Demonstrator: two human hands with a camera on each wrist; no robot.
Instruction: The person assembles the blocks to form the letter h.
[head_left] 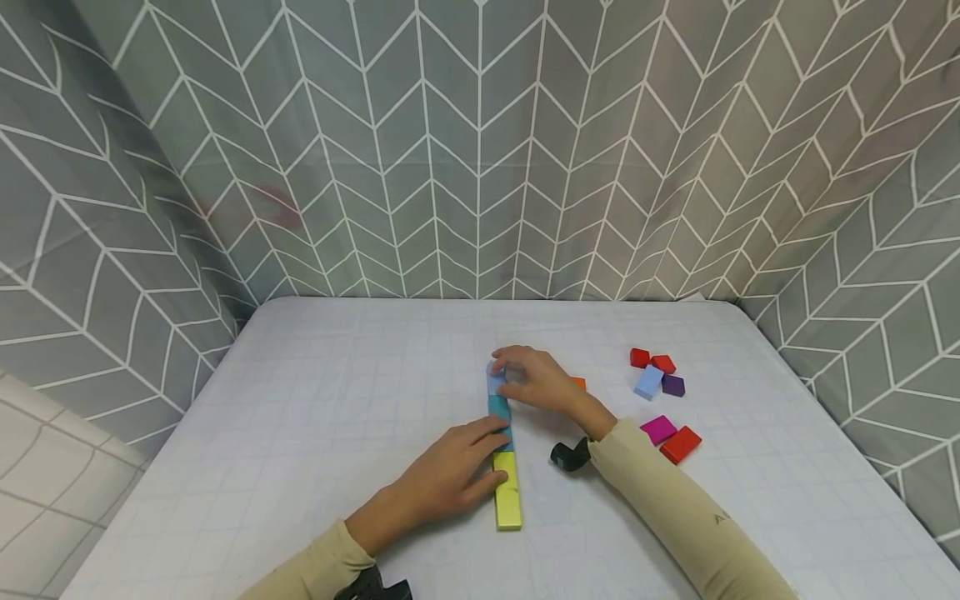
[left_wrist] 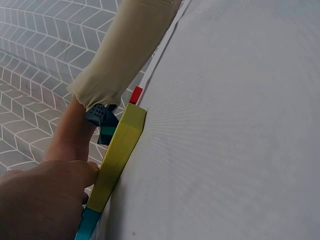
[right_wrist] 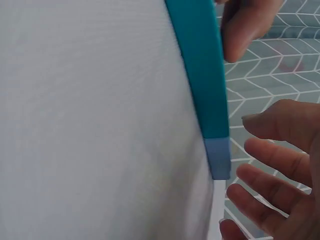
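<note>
A straight row of flat blocks lies on the white table, running away from the person. At its near end is a yellow block (head_left: 507, 504), followed by a teal block (right_wrist: 202, 75) and a light blue block (right_wrist: 218, 157) at the far end. My left hand (head_left: 452, 465) rests its fingers on the row, the thumb touching the yellow block and the other fingertips on the teal part. Around the far end, my right hand (head_left: 538, 377) holds its fingers spread beside the light blue block; the right wrist view shows a gap between them.
An orange block (head_left: 578, 383) is partly hidden behind the right wrist. Farther right lie small red blocks (head_left: 640, 357), another light blue block (head_left: 648, 382), a purple block (head_left: 673, 385), a magenta block (head_left: 659, 429) and a larger red block (head_left: 681, 445). Patterned curtains (head_left: 480, 167) surround the table.
</note>
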